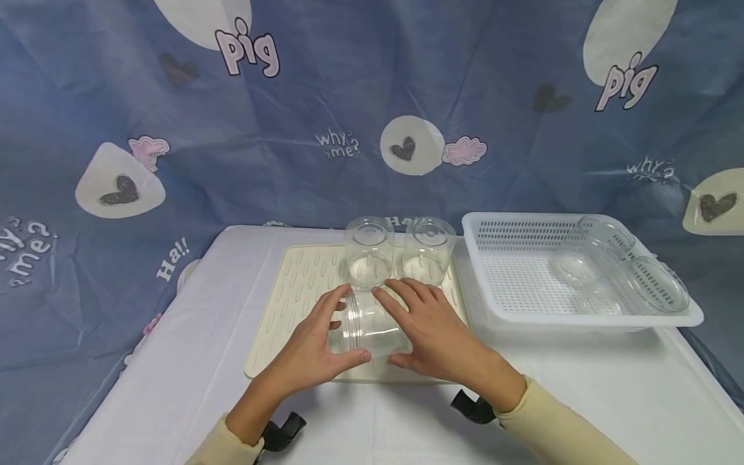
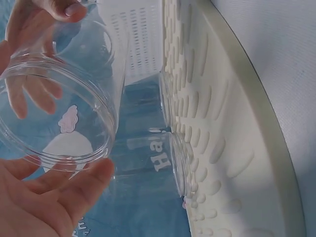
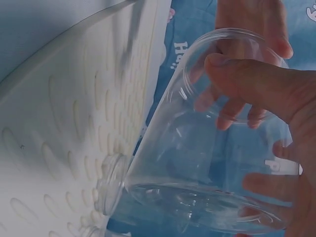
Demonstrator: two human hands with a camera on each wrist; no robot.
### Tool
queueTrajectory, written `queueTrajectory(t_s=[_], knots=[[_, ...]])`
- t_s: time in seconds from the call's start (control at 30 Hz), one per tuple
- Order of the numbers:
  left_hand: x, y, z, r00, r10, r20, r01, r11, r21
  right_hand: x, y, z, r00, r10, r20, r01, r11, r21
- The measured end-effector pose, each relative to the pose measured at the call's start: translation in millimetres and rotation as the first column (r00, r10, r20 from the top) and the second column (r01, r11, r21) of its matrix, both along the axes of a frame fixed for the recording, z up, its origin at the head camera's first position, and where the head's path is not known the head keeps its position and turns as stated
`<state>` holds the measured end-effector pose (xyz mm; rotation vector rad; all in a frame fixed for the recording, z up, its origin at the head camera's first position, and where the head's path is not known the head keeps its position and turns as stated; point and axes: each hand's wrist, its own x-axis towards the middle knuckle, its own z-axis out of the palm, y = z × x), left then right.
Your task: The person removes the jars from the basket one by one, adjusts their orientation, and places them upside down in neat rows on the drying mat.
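A clear jar (image 1: 374,326) lies on its side in the air between both hands, over the front part of a cream drying mat (image 1: 290,310). My left hand (image 1: 310,352) holds it at the ridged mouth, fingers along the rim (image 2: 74,160) in the left wrist view. My right hand (image 1: 438,329) grips the body toward the base, its thumb (image 3: 247,81) lying across the glass in the right wrist view. Behind it, two more clear jars (image 1: 369,252) (image 1: 430,252) stand mouth down side by side at the back of the mat.
To the right, a white perforated basket (image 1: 494,300) holds clear jars (image 1: 657,284) along its right side. A white cloth (image 1: 215,310) covers the table, and a blue printed curtain (image 1: 325,84) hangs behind it.
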<state>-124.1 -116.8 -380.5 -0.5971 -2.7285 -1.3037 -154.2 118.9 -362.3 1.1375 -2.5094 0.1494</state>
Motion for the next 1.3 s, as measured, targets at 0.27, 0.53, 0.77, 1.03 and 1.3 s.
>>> queueTrajectory(t_s=[0.27, 0.53, 0.77, 1.03, 1.3], knots=[[-4.0, -10, -4.9, 0.998, -0.036, 0.059, 0.024, 0.981, 0.192, -1.3, 5, 0.8, 0.997, 0.077, 0.021, -0.072, 0.982, -0.172], [-5.4, -23, -9.5, 0.973, -0.213, 0.087, 0.157, 0.893, 0.423, 3.8, 15, 3.0, 0.929, 0.242, 0.281, -0.09, 0.881, -0.464], [-4.4, -30, -14.5, 0.935, -0.341, 0.1, 0.228, 0.791, 0.568, 3.4, 20, 4.0, 0.871, 0.353, 0.342, -0.15, 0.853, -0.501], [-2.1, -33, -13.5, 0.921, -0.374, 0.107, 0.245, 0.772, 0.587, 2.1, 19, 4.2, 0.875, 0.378, 0.302, -0.187, 0.84, -0.51], [0.9, -35, -7.9, 0.965, -0.262, 0.015, 0.235, 0.889, 0.392, 1.2, 24, 8.5, 0.87, 0.396, 0.292, -0.191, 0.819, -0.541]])
